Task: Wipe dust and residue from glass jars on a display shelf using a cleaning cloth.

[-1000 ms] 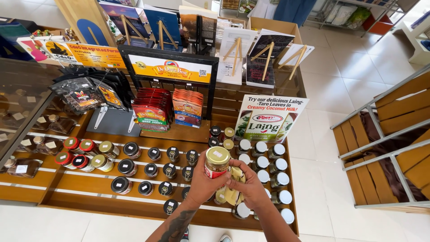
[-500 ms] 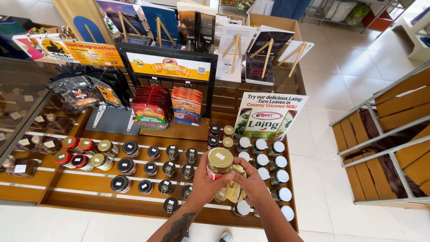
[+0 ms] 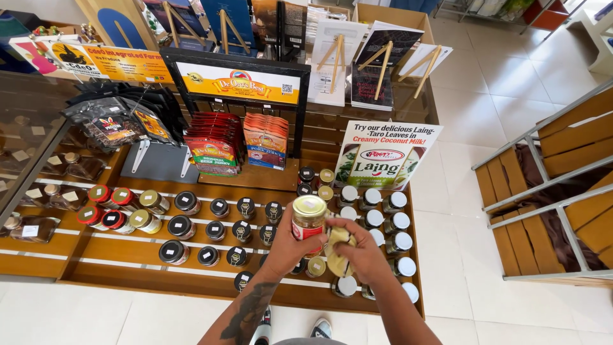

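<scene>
Head view: the left hand (image 3: 290, 246) holds a glass jar with a gold metal lid and red label (image 3: 308, 217) upright, its grip clamped around the jar's body, above the near right part of the tiered wooden worktop (image 3: 134, 255). The right hand (image 3: 361, 252) is just beside the jar, its grip closed on a crumpled yellow cloth (image 3: 337, 246) that touches the jar's side. Rows of black-lidded jars (image 3: 220, 207) stand to the left; white-lidded jars (image 3: 396, 222) stand to the right.
</scene>
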